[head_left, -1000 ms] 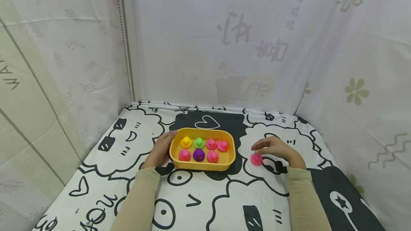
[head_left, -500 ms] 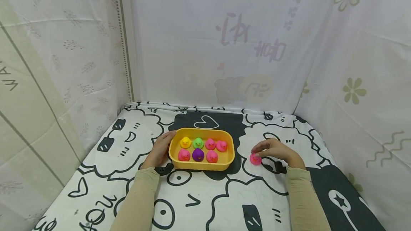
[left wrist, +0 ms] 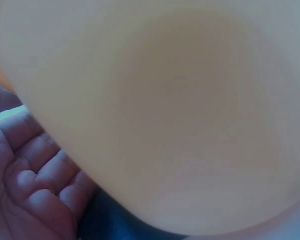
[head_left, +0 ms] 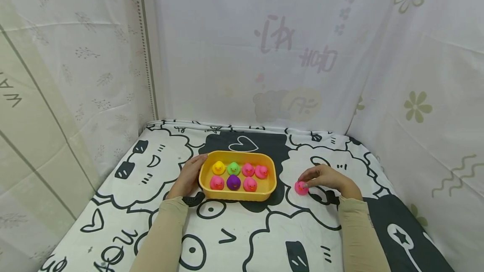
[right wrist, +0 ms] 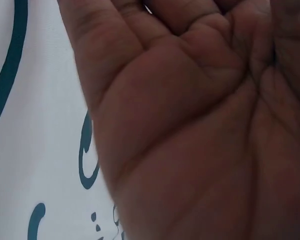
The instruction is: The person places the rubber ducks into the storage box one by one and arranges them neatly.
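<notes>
A yellow plastic tray stands on the cloth in the middle of the head view, with several small rubber ducks in it: a yellow duck, a green duck, a purple duck and several pink ones. My left hand holds the tray's left end, fingertips at its far corner; the tray's pale, blurred wall fills most of the left wrist view. Right of the tray, one pink rubber duck sits on the cloth. My right hand pinches it from above; the palm hides it in the right wrist view.
A black-and-white cartoon cloth covers the table. Pale patterned curtains hang behind it and along both sides. A dark band sits at my left wrist.
My right thumb and fingers have come down onto the pink duck and closed on it. The left hand and the tray stay where they were.
</notes>
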Available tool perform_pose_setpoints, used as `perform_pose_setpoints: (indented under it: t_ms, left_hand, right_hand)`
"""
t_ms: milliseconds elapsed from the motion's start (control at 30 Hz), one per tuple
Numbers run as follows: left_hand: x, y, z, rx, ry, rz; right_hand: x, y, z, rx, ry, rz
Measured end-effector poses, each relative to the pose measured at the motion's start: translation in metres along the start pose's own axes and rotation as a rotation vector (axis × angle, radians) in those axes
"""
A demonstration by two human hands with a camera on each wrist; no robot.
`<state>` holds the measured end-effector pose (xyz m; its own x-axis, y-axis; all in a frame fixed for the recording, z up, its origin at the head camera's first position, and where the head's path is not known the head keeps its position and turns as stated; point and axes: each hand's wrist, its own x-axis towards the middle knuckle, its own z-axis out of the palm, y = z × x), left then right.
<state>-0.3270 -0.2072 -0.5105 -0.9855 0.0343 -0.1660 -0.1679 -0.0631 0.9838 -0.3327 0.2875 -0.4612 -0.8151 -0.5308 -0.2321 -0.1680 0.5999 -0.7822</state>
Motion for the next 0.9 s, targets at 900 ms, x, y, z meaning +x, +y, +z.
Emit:
perform_pose_setpoints:
  t_ms: [900]
  left_hand:
    - [-0.001,0.001,0.001,-0.041,-0.016,0.005]
  right_hand:
    - [0.003,0.014,0.003,0.059,0.003,-0.053]
